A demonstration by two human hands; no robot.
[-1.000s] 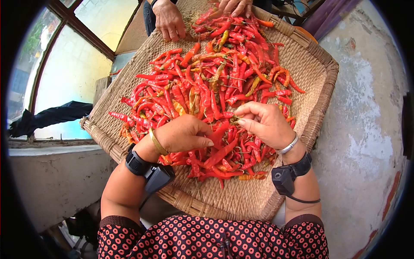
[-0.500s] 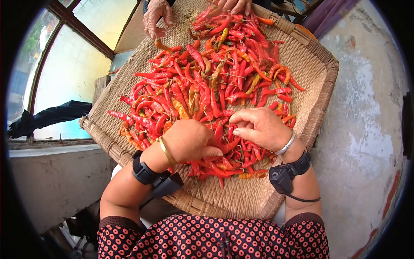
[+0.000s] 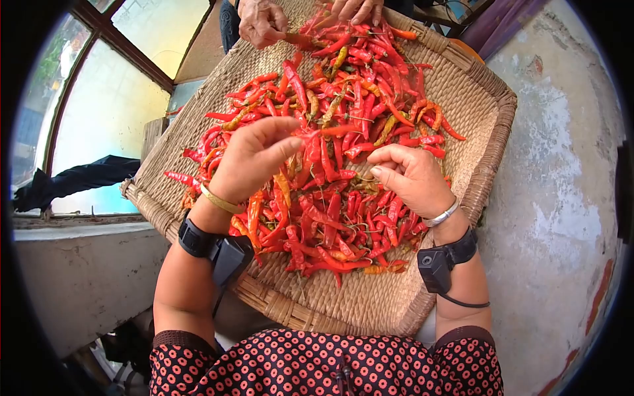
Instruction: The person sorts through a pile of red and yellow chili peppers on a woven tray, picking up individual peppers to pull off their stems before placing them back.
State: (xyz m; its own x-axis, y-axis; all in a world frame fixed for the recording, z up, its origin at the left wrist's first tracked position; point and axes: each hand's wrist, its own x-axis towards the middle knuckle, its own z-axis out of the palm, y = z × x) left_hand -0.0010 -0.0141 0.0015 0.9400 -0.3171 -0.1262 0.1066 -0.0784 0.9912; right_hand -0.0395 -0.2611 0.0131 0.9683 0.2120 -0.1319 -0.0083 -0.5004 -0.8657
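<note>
Many red chili peppers (image 3: 330,218), some orange or yellowish, lie heaped in a wide woven basket (image 3: 482,175). Above the left part of the heap is my left hand (image 3: 257,155), its thumb and index finger closed at the stem end of a red-orange pepper (image 3: 339,131) that points right. My right hand (image 3: 415,179) hovers over the right side of the heap, thumb and fingers curled close together; anything between them is too small to make out.
Across the basket, another person's two hands (image 3: 261,21) (image 3: 357,9) are at its far edge, one holding a pepper. A window (image 3: 99,132) with a dark cloth (image 3: 86,178) stands at the left. A worn wall (image 3: 555,171) is at the right.
My left hand has risen from the lower heap, up and left, and now has a pepper. My right hand has shifted slightly up and right. The other person's left-side hand has moved right.
</note>
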